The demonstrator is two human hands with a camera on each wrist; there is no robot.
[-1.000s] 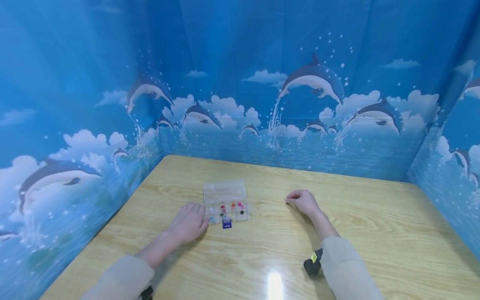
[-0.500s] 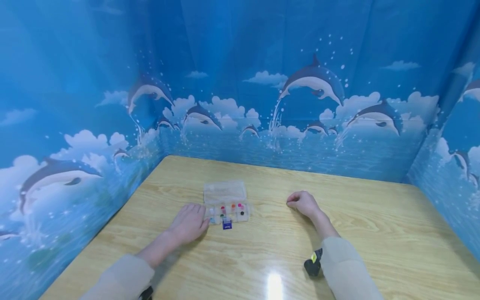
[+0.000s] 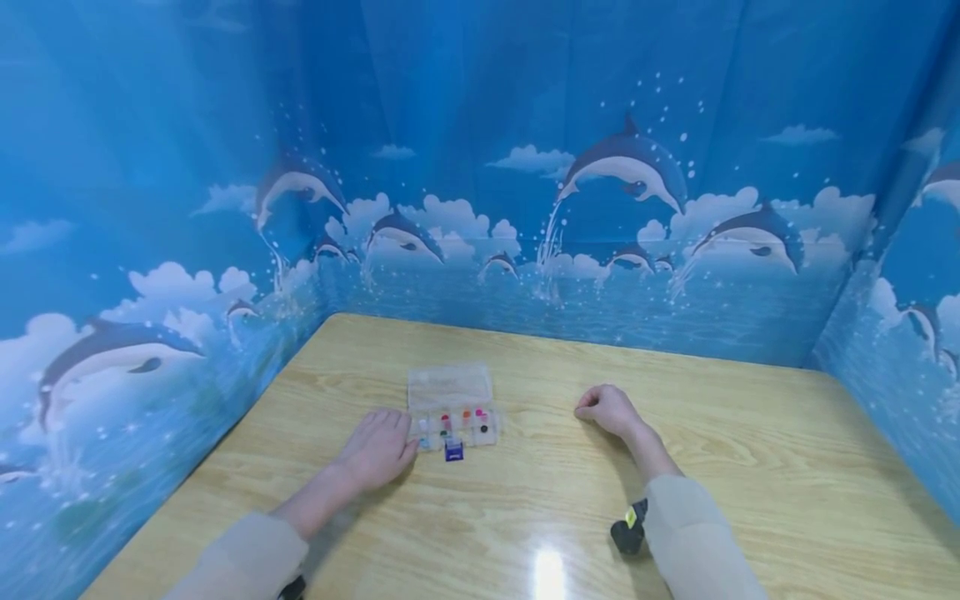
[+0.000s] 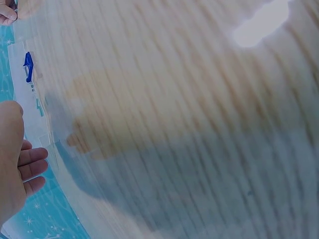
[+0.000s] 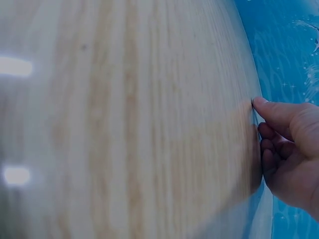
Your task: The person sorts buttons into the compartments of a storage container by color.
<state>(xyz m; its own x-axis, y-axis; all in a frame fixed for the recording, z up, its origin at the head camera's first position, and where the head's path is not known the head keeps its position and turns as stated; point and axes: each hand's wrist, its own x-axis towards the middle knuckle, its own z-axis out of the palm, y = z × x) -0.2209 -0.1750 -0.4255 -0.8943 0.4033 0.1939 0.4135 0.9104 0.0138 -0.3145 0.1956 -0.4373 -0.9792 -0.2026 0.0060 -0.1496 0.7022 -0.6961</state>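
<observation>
A clear plastic divided box [image 3: 480, 439] lies on the table, its clear lid [image 3: 448, 387] folded back behind it. Small coloured pieces, among them red, orange, pink, green and black ones, sit in its compartments. A blue clasp [image 3: 453, 451] shows at its front edge, also as a blue piece [image 4: 28, 67] in the left wrist view. My left hand [image 3: 378, 447] rests at the box's left side, thumb by the front corner, fingers relaxed. To the right, my right hand [image 3: 609, 410] pinches a tiny dark piece [image 5: 253, 101] between thumb and finger at the table surface, mostly hidden.
The wood-grain table [image 3: 525, 508] reaches to a blue dolphin-print curtain [image 3: 570, 283] at the back and both sides. A black wrist camera [image 3: 628, 531] hangs under the right sleeve. Light glares off the table near the front.
The dark speck visible at my right fingertips a second ago is now covered in the head view; those fingers have shifted very slightly. My left hand and the box have stayed put.
</observation>
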